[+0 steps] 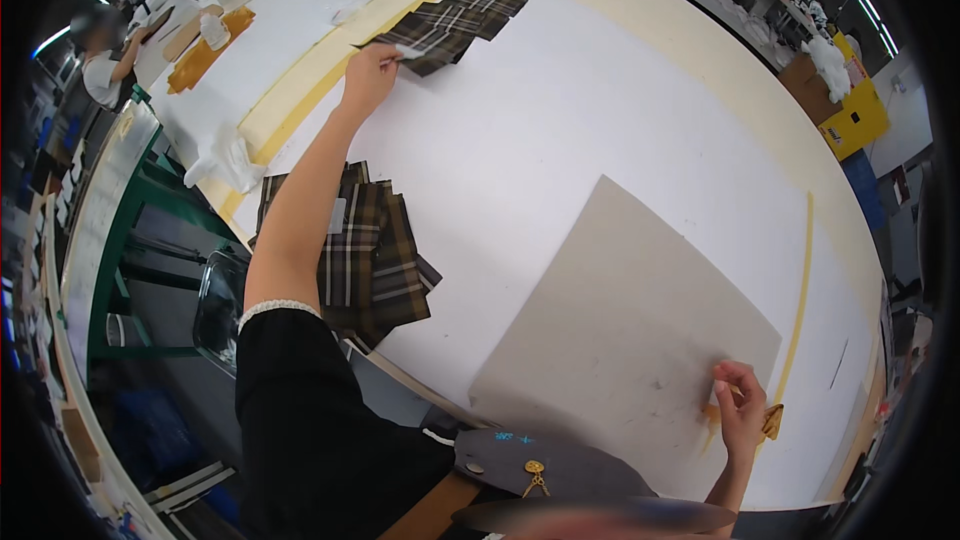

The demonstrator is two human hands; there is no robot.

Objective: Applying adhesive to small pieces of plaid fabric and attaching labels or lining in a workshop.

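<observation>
My left hand reaches far out over the white table, fingers closed on the near-left corner of a dark plaid fabric piece. That piece lies at the near end of an overlapping row of plaid fabric pieces. Beneath my left forearm is a bigger pile of brown plaid pieces, partly hidden by the arm. A large grey board lies flat in front of me. Over its right corner hovers my right hand, fingertips pinched together; whatever they may hold cannot be made out. Something golden-brown shows beside that wrist.
Yellow tape strips run along the white table. Crumpled white material lies at the left edge, near a green metal frame. A person stands far left. A yellow box is at the far right.
</observation>
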